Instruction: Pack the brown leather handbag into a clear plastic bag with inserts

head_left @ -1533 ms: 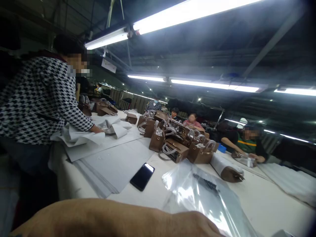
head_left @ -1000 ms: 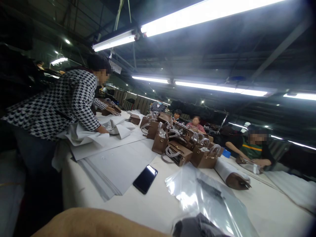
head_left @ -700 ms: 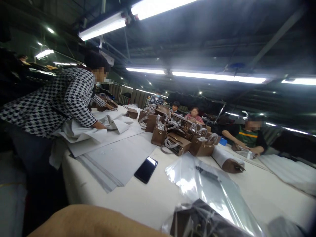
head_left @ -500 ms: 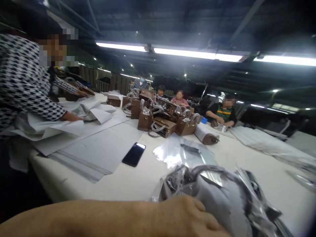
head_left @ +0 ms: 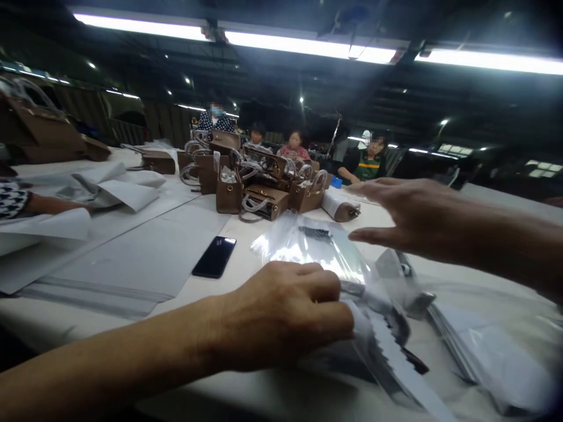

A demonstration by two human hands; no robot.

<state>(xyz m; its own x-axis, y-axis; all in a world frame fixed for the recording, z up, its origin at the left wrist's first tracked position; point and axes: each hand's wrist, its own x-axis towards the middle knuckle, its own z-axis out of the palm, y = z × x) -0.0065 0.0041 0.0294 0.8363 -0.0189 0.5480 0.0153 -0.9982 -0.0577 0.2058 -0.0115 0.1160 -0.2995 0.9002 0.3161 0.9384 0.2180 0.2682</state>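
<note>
Since 0.5 s ago the right hand (head_left: 409,214) has entered at right, fingers spread, while the left hand (head_left: 285,313) stays clamped on the plastic-wrapped bag (head_left: 378,334) at lower center.

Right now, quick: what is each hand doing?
Left hand: closed, fingers curled on the clear plastic bag with a wrapped item inside.
Right hand: open, fingers spread, holding nothing, above the bag.
</note>
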